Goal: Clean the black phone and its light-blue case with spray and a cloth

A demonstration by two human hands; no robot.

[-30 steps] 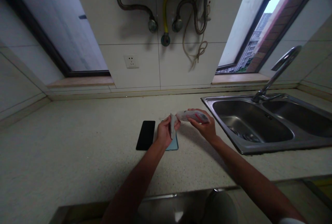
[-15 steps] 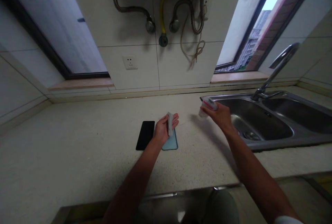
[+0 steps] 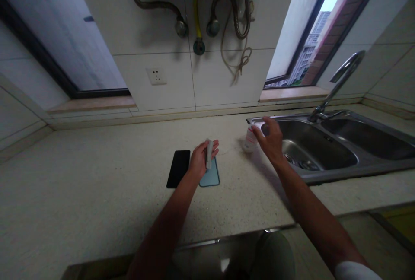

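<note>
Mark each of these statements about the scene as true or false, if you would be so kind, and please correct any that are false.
1. The left hand holds a narrow white strip upright. True.
2. The black phone lies to the right of the pale blue phone. False: the black phone lies to the left of the pale blue phone.
3. The sink has one basin. False: the stainless steel sink has two basins.
4. The wall socket is set in the tiled wall. True.
5. The right hand is closed around the black phone. False: the right hand is open beside a small white bottle.
</note>
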